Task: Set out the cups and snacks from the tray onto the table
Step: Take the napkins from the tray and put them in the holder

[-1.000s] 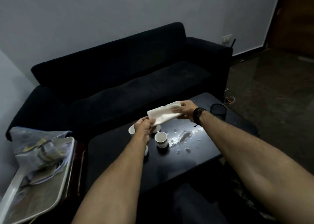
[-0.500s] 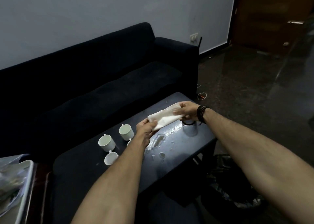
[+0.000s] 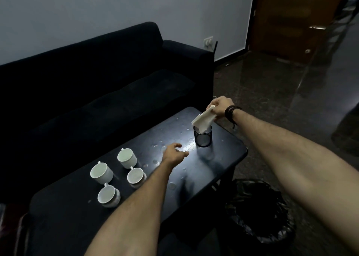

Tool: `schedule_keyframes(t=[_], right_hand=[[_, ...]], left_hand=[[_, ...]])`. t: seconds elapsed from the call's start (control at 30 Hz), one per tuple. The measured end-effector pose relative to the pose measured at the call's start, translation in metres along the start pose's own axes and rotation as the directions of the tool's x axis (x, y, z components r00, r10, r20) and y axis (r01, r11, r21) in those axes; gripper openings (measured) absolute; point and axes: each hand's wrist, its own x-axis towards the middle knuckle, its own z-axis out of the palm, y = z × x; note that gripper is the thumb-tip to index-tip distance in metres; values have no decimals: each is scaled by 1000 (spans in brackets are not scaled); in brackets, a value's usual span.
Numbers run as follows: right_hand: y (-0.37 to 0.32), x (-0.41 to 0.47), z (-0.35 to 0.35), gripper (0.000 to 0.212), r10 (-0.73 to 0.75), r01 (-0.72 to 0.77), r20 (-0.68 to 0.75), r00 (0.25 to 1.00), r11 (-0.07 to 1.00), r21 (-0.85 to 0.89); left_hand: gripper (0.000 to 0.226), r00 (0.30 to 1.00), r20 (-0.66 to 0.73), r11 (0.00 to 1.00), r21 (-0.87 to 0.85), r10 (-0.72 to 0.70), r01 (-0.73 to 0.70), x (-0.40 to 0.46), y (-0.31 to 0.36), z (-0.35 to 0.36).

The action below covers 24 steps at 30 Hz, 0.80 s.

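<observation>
Several white cups (image 3: 126,158) stand in a cluster on the left half of the dark table (image 3: 223,162). My right hand (image 3: 220,105) grips a folded white napkin (image 3: 203,120) whose lower end dips into a black mesh holder (image 3: 203,138) near the table's far right corner. My left hand (image 3: 174,152) hovers over the table's middle, fingers apart and holding nothing, between the cups and the holder. Water drops and a wet patch glisten on the table around the holder. The tray is out of view.
A black sofa (image 3: 97,84) runs along the far side of the table. A bin lined with a black bag (image 3: 258,209) stands on the floor at the table's right end. A wooden door (image 3: 291,18) is at the far right.
My left hand has let go of the napkin and dropped toward the table. My right hand has carried the napkin right, down into the mesh holder. The view has swung right; the tray has left it.
</observation>
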Motion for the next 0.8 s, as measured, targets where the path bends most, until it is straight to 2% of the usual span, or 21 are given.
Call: schedule_keyframes(t=[0.33,0.63,0.8], right_hand=[[3,28,17,30,-58,68,43,997,958,-278],[9,40,37,22,-74,105,92,993,906,-410],[14,46,49,32,-79,144,152,985,860,-489]], left_hand=[[53,999,-19,997,64,-48,49,20,-10,9],[54,999,3,994,101,-52,51,25,-13,11],[52,998,10,994,90,-55,54,25,-15,8]])
